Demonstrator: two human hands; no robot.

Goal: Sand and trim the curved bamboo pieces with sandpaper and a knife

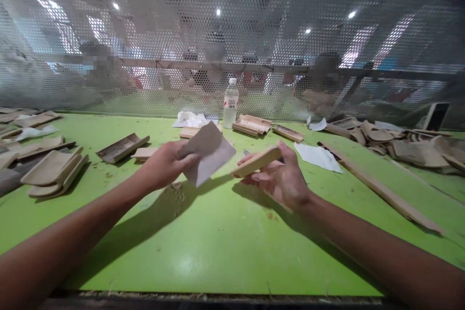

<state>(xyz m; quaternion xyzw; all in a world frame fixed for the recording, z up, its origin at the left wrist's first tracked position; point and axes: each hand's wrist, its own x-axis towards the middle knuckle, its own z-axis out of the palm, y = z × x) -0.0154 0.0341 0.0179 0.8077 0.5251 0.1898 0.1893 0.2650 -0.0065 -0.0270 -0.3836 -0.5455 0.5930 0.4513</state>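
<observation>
My left hand (169, 162) pinches one edge of a greyish-brown sheet of sandpaper (210, 155), holding it tilted above the green table (218, 247). A short, pale strip of bamboo (257, 162) is gripped in my right hand (286, 181), between the thumb and the fingers, just to the right of the sheet. The two held things are close but apart. Something dark, partly hidden by the fingers, shows behind the bamboo strip. Fine shavings (176, 193) lie on the table under my left hand.
A clear plastic bottle (230, 106) stands at the back before a perforated metal screen (156, 34). Curved bamboo pieces (54, 169) lie at left, with a larger heap (410, 145) at right. A long bamboo strip (385, 191) and white paper (317, 157) lie right of my hand.
</observation>
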